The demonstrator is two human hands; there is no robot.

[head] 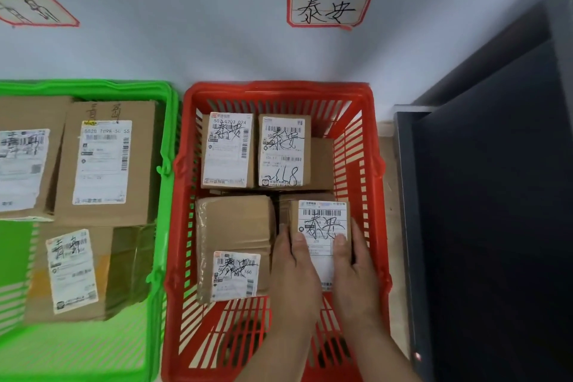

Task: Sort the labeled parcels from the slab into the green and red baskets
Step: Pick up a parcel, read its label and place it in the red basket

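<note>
Both hands held a small brown cardboard parcel with a white label (pixel 322 226) low in the red slatted plastic basket (pixel 279 91), at its near right corner. The left hand (pixel 296 270) gripped its left edge, the right hand (pixel 353 267) its right, thumbs on top. Its long axis ran away from the person, so release probably meant simply parting the hands.

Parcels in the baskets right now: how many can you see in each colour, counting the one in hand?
Green basket: 3 parcels in view; its left side is cut off.
Red basket: 4 labelled parcels, including the held parcel that the left hand and right hand are setting down. Plain cardboard shows beneath, uncounted.
Total: 7 parcels in view.
</note>
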